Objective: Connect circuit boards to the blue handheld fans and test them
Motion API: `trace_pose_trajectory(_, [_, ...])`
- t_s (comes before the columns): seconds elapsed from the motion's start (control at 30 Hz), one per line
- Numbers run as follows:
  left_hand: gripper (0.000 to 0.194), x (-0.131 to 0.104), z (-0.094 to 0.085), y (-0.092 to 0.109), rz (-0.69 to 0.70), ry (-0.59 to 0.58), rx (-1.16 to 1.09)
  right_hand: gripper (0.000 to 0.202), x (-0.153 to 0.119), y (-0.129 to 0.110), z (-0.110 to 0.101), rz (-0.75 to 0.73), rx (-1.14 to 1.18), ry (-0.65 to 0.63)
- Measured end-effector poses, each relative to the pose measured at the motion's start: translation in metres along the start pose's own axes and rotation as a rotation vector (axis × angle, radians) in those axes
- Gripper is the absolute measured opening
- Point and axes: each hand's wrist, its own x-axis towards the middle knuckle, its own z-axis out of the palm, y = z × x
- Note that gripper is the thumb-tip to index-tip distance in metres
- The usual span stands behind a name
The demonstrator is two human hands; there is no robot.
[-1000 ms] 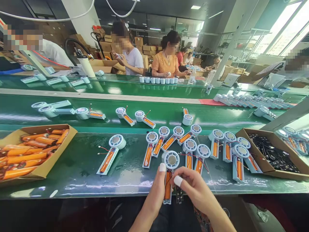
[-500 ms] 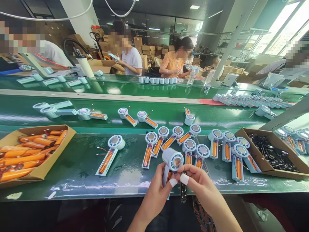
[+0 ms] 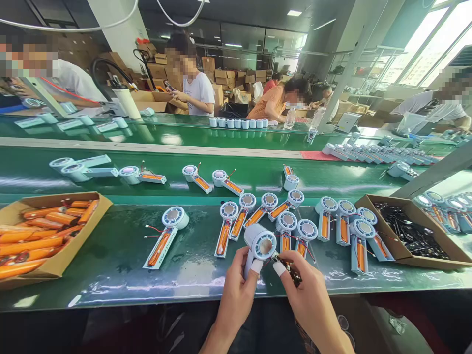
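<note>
- While the left hand (image 3: pixel 238 278) is closed around the handle of a pale blue fan (image 3: pixel 260 241), the right hand (image 3: pixel 306 278) pinches a dark circuit strip (image 3: pixel 296 279), partly hidden by the fingers.
- Held fan: above the near edge of the table (image 3: pixel 121 253), tilted, its round head uppermost; the right fingertips lie just beside the head, and contact between strip and fan cannot be made out.
- Both thumbs: white coverings over the tips.
- Beyond the hands: a cluster of fans (image 3: pixel 258 215), orange cells in their handles.
- Left: a single fan (image 3: pixel 174 216) apart from the cluster, and a carton (image 3: pixel 83 241) of orange cells.
- Right: an open box (image 3: pixel 437 264) of black parts, with further fans (image 3: pixel 346 209) beside it.
- Background: a green belt (image 3: pixel 254 169) bearing more fans; co-workers (image 3: pixel 199 93) on its far side.
</note>
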Motion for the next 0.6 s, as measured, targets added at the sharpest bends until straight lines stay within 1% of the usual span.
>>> trace_pose_trajectory(0.1, [0.035, 0.002, 0.002, 0.003, -0.012, 0.034, -0.046, 0.025, 0.003, -0.004, -0.005, -0.115, -0.302, -0.095])
trace_pose_trajectory(0.17, [0.033, 0.002, 0.002, 0.007, -0.018, 0.046, -0.07, 0.028, 0.005, -0.011, -0.01, -0.144, -0.448, -0.215])
trace_pose_trajectory(0.2, [0.032, 0.002, 0.002, 0.009, -0.025, 0.05, -0.079, 0.028, 0.005, -0.015, -0.012, -0.156, -0.482, -0.289])
trace_pose_trajectory(0.27, [0.029, 0.003, 0.001, 0.015, -0.041, 0.048, -0.088, 0.018, 0.005, -0.023, -0.017, -0.188, -0.482, -0.451])
trace_pose_trajectory(0.3, [0.028, 0.003, 0.001, 0.018, -0.047, 0.046, -0.092, 0.011, 0.005, -0.026, -0.019, -0.207, -0.464, -0.517])
trace_pose_trajectory(0.33, [0.027, 0.003, 0.001, 0.02, -0.056, 0.048, -0.103, 0.01, 0.005, -0.029, -0.021, -0.225, -0.438, -0.564])
trace_pose_trajectory(0.4, [0.025, 0.004, 0.001, 0.024, -0.102, 0.036, -0.182, 0.018, 0.005, -0.03, -0.021, -0.237, -0.354, -0.615])
trace_pose_trajectory(0.43, [0.023, 0.004, 0.002, 0.026, -0.136, 0.022, -0.245, 0.018, 0.006, -0.029, -0.02, -0.228, -0.283, -0.628])
trace_pose_trajectory(0.5, [0.017, 0.005, 0.003, 0.026, -0.199, -0.019, -0.367, 0.018, 0.007, -0.024, -0.015, -0.165, -0.082, -0.64])
trace_pose_trajectory(0.6, [0.014, 0.005, 0.005, 0.024, -0.236, -0.05, -0.446, 0.041, 0.006, -0.013, -0.001, 0.004, 0.274, -0.617])
